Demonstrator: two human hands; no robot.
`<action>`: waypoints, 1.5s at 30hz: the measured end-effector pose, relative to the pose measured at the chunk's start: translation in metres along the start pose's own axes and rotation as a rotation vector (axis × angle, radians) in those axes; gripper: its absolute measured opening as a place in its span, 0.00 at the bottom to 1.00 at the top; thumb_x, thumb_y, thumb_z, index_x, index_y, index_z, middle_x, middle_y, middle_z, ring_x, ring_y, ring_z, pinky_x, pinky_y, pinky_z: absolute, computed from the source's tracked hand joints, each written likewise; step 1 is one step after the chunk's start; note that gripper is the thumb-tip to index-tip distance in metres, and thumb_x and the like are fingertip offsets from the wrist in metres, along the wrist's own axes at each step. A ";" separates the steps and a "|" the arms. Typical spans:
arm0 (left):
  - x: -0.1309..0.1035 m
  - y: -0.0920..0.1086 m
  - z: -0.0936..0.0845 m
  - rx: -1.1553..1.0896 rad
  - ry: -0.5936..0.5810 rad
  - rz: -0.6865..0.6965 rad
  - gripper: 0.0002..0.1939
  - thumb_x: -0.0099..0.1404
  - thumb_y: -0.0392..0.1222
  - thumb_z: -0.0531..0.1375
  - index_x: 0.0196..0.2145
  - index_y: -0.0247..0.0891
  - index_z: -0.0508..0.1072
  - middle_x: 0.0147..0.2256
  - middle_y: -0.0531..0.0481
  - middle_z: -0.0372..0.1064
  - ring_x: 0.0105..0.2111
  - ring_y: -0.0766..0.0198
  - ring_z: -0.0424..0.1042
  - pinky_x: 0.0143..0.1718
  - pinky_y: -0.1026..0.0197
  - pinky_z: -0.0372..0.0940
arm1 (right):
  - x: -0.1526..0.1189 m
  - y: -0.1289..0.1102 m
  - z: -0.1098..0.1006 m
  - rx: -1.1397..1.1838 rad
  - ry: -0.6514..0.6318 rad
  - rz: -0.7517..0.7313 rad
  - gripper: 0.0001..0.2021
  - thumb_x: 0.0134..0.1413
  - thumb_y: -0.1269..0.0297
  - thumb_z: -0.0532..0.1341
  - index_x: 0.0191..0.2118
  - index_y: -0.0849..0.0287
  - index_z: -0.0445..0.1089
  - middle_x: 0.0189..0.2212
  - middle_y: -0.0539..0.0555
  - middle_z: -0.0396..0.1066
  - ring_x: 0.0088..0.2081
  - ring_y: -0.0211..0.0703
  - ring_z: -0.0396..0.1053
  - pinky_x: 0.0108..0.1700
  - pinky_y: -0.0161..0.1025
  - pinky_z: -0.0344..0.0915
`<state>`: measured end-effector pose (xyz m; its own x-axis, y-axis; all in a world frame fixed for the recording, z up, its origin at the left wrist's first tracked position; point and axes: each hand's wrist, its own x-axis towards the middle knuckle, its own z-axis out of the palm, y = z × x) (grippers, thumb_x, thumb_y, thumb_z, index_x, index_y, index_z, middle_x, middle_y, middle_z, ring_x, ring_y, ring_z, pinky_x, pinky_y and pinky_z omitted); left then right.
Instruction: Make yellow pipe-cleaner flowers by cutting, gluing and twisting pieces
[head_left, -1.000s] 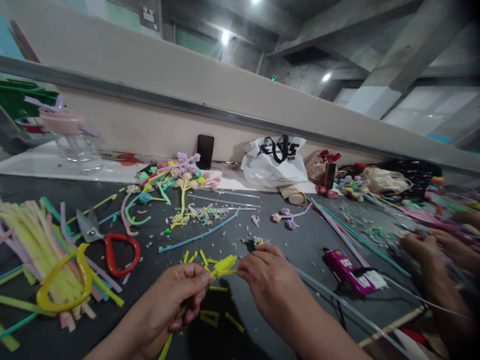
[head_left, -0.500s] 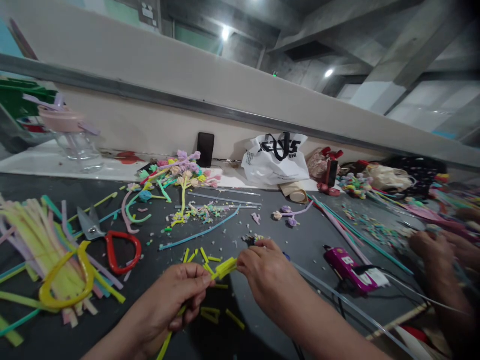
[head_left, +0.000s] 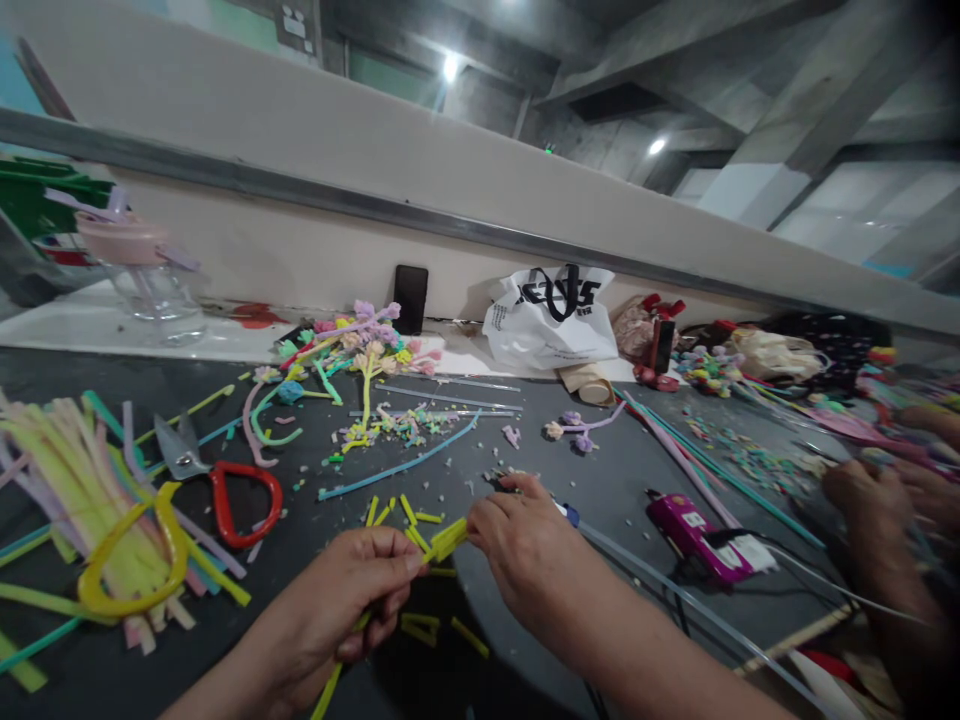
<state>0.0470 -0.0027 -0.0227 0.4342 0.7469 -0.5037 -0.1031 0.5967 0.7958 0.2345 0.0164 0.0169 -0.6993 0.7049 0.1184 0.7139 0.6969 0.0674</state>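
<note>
My left hand (head_left: 349, 590) is closed in a pinch on a long yellow pipe cleaner (head_left: 325, 694), whose tail hangs out below the palm. Between my hands lies a small bunch of short yellow pieces (head_left: 448, 540) around its upper end. The fingertips of my right hand (head_left: 529, 550) are pinched at the bunch's right end; its thumb is partly hidden. Several cut yellow pieces (head_left: 409, 510) are scattered on the dark table just beyond my left hand, and others (head_left: 470, 637) lie below the bunch.
Scissors with red and yellow handles (head_left: 247, 508) rest by a heap of pastel strips (head_left: 75, 480) at left. Farther back are pipe-cleaner flowers (head_left: 367, 350), a phone (head_left: 411, 300) and a white bag (head_left: 551, 325). A purple device (head_left: 701, 540) lies right, near another person's hands (head_left: 870, 500).
My right hand has shifted slightly left along the yellow bunch, uncovering more of a blue-ended item behind it. My left hand stays nearly still.
</note>
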 end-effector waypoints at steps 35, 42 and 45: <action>0.005 -0.001 -0.007 -0.412 -0.120 -0.010 0.06 0.56 0.40 0.56 0.26 0.35 0.64 0.15 0.60 0.52 0.11 0.79 0.48 0.10 0.72 0.32 | 0.014 -0.035 0.034 1.978 0.438 0.730 0.19 0.40 0.63 0.67 0.41 0.56 0.66 0.34 0.50 0.66 0.32 0.37 0.63 0.36 0.35 0.60; 0.003 0.000 -0.005 -0.341 -0.120 -0.026 0.07 0.56 0.42 0.57 0.27 0.36 0.65 0.15 0.61 0.53 0.11 0.78 0.48 0.10 0.71 0.32 | 0.010 -0.032 0.038 1.920 0.425 0.755 0.16 0.41 0.64 0.66 0.40 0.56 0.67 0.29 0.49 0.65 0.30 0.37 0.60 0.34 0.34 0.57; 0.003 0.000 -0.005 -0.291 -0.142 -0.011 0.08 0.56 0.43 0.56 0.25 0.36 0.64 0.15 0.61 0.53 0.10 0.78 0.48 0.10 0.71 0.32 | 0.008 -0.030 0.035 1.896 0.388 0.761 0.15 0.40 0.64 0.66 0.38 0.57 0.68 0.25 0.47 0.63 0.27 0.35 0.58 0.31 0.33 0.55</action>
<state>0.0441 0.0004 -0.0258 0.5548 0.7037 -0.4438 -0.3404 0.6788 0.6507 0.2064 0.0062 -0.0185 -0.1267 0.9710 -0.2027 -0.2960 -0.2320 -0.9266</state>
